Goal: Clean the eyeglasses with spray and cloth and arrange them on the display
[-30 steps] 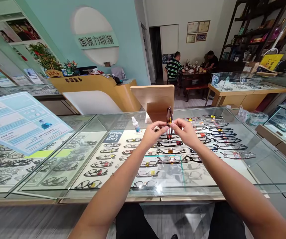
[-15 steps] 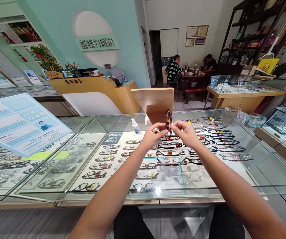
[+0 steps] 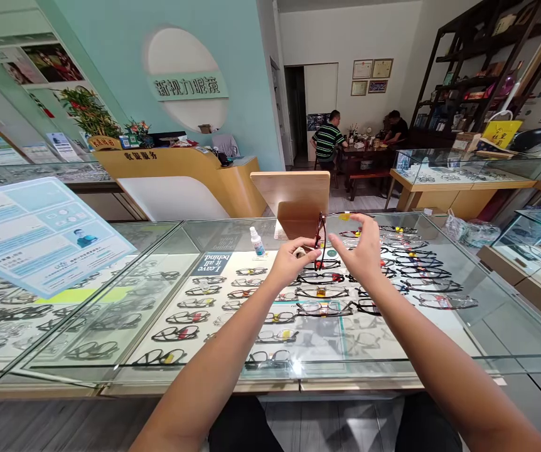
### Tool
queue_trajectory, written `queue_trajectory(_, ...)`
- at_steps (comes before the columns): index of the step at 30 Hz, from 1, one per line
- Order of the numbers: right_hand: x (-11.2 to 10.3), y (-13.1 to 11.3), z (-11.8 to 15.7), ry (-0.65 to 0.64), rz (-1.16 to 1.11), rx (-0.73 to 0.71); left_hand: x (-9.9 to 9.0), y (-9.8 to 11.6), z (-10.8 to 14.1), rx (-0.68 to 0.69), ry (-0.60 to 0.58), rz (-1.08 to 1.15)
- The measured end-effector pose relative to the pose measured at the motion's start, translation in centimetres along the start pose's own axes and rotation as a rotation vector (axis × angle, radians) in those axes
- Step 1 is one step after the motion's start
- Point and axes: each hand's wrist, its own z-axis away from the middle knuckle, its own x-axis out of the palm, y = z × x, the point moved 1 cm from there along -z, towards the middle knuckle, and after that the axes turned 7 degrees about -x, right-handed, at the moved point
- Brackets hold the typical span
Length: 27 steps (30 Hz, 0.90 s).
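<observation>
A pair of dark-rimmed eyeglasses [image 3: 323, 233] is held up above the glass counter, its front seen nearly edge-on. My left hand [image 3: 290, 262] is closed on the frame, with a small pale cloth [image 3: 299, 252] tucked in its fingers. One temple of the glasses, bearing a yellow tag [image 3: 344, 216], reaches out to the right. Beside that temple is my right hand [image 3: 362, 251], thumb and fingers spread; the fingertips are at the temple's far end, and I cannot tell whether they touch it.
A white spray bottle [image 3: 257, 242] and a wooden-backed stand mirror [image 3: 294, 188] stand on the glass display counter [image 3: 383, 364]. Rows of tagged eyeglasses [image 3: 321, 292] lie below the glass. At the left is a blue-and-white sign [image 3: 49, 232]. Two people sit at a table [image 3: 364, 154] far back.
The temple of the eyeglasses has swung out to the right. My right hand has let go of the frame, moved right and spread its fingers; my left hand keeps its hold.
</observation>
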Motion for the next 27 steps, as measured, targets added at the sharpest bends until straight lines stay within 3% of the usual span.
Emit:
queue_trajectory(3,0.7,-0.2,0.6,-0.044,0.041,-0.067,0.2,0.2,0.2,0.012,0.0,-0.007)
queue_trajectory(9,0.9,-0.3,0.8,-0.104,0.102,-0.042,0.2,0.1,0.3,-0.007,0.022,-0.02)
queue_trajectory(27,1.4,0.4,1.2,-0.126,0.094,-0.118,-0.5,-1.1,-0.8,0.057,0.15,0.143)
